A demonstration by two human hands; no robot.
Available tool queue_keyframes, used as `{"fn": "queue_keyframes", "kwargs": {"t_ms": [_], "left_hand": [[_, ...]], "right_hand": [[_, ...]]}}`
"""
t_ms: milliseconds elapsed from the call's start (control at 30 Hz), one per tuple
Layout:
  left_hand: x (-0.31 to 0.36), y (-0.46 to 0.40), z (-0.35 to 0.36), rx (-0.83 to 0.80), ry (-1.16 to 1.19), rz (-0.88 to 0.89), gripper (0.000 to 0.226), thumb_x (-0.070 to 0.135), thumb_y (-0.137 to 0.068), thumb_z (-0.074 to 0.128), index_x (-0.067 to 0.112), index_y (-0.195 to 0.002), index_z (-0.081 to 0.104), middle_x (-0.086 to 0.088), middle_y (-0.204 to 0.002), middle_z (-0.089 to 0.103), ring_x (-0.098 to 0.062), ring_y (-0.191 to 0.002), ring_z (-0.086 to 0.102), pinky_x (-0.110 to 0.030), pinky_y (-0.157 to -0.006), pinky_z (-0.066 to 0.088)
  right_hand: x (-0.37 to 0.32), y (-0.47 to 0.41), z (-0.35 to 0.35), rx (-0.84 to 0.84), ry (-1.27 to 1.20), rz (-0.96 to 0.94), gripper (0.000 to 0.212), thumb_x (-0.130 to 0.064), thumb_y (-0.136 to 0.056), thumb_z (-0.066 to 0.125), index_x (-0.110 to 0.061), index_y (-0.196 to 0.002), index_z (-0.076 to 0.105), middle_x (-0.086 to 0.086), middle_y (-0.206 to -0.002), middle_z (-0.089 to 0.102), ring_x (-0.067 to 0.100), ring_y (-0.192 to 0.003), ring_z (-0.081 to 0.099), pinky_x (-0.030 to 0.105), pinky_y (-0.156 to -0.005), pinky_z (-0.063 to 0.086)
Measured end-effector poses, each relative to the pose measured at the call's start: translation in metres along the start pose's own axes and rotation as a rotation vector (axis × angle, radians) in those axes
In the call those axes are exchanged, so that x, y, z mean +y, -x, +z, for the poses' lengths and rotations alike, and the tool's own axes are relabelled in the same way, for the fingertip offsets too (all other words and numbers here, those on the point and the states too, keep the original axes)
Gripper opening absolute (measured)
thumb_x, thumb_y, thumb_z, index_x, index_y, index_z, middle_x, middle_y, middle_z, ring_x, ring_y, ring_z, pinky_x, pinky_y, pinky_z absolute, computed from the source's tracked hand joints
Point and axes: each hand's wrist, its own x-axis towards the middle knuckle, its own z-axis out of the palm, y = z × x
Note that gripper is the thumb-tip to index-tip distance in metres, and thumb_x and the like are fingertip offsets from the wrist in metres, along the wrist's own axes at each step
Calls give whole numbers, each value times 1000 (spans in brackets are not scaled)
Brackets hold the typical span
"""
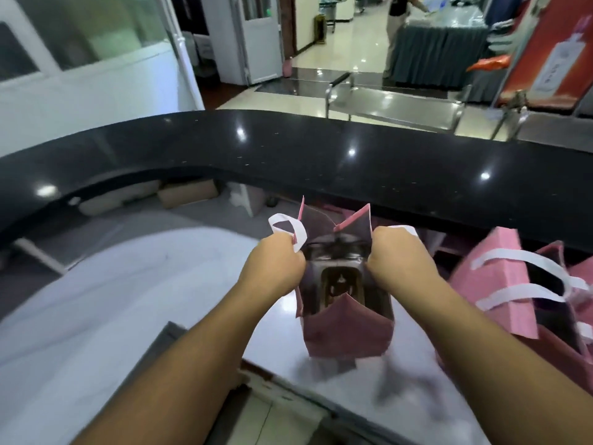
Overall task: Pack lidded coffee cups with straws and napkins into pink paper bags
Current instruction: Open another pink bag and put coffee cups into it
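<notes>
A pink paper bag [349, 332] stands open on the white counter [128, 300], just in front of me. My left hand [276, 261] grips its left rim by the white handle loop [288, 228]. My right hand [394, 255] grips the right rim. Between the hands the bag's mouth is spread wide. Deep inside, a dark shape with a brownish opening [337, 284] shows, blurred; I cannot tell what it is.
Other pink bags with white handles [513, 284] stand close on the right. A raised black glossy counter ledge [321, 155] curves across behind the bag. Beyond it are a metal bench [391, 101] and a person at a draped table [439, 49].
</notes>
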Motion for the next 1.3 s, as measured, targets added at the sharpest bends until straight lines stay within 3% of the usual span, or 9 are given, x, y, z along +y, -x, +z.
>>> {"fn": "queue_keyframes", "kwargs": {"t_ms": [133, 200, 267, 467, 600, 867, 1000, 1167, 1300], "left_hand": [[-81, 41, -45, 75, 40, -80, 17, 15, -89, 46, 14, -73, 42, -7, -71, 56, -23, -61, 51, -31, -49, 29], [-124, 68, -68, 123, 45, -128, 17, 17, -89, 47, 11, -73, 46, -7, -70, 58, -25, -63, 53, -33, -50, 34], [-166, 98, -87, 168, 48, -178, 17, 21, -89, 48, 12, -74, 52, -5, -73, 60, -27, -69, 57, -33, -54, 40], [-281, 190, -135, 276, 74, -348, 19, 23, -89, 49, 18, -70, 47, 1, -71, 58, -23, -67, 55, -29, -51, 31], [-339, 249, -156, 342, 92, -474, 22, 23, -90, 49, 20, -69, 47, 3, -68, 58, -21, -63, 56, -28, -49, 31], [-434, 341, -190, 525, 112, -771, 19, 29, -88, 53, 21, -72, 52, 7, -70, 59, -14, -64, 57, -26, -49, 32], [-467, 371, -201, 571, 154, -899, 20, 30, -86, 54, 22, -69, 52, 6, -67, 60, -15, -63, 59, -26, -49, 31], [-500, 392, -219, 622, 116, -1050, 28, 32, -90, 58, 22, -65, 48, 7, -62, 55, -10, -58, 52, -27, -47, 27], [-521, 405, -233, 646, 129, -1114, 37, 36, -93, 61, 19, -66, 42, 4, -60, 47, -16, -56, 45, -32, -49, 24]], "right_hand": [[-87, 22, 5, -23, 16, -106, 14, 2, -85, 55, -12, -82, 58, -1, -72, 47, 22, -73, 57, 28, -65, 46], [-133, 40, 10, -63, 13, -158, 20, -1, -86, 53, -15, -74, 60, -1, -71, 50, 19, -64, 56, 25, -62, 43], [-176, 63, 19, -49, -63, -220, 29, -3, -86, 53, -18, -62, 47, 0, -67, 47, 16, -54, 48, 23, -53, 37], [-295, 127, 53, -77, -176, -380, 37, -11, -91, 58, -23, -61, 38, -1, -69, 47, 10, -54, 42, 21, -44, 23], [-368, 166, 73, -89, -160, -565, 23, -12, -91, 58, -20, -72, 49, 2, -70, 49, 9, -53, 37, 21, -44, 21], [-496, 222, 104, -201, -160, -910, 19, -18, -89, 52, -16, -71, 57, 7, -74, 58, 26, -61, 51, 24, -44, 25], [-552, 243, 119, -284, -147, -1020, 20, -20, -91, 53, -17, -73, 60, 4, -73, 60, 22, -61, 55, 25, -44, 29], [-610, 258, 137, -423, -182, -1119, 15, -22, -95, 53, -19, -84, 63, 4, -81, 67, 21, -62, 63, 29, -48, 51], [-645, 267, 147, -534, -242, -1162, 14, -20, -93, 52, -20, -102, 63, 4, -89, 69, 25, -69, 67, 42, -59, 63]]}}
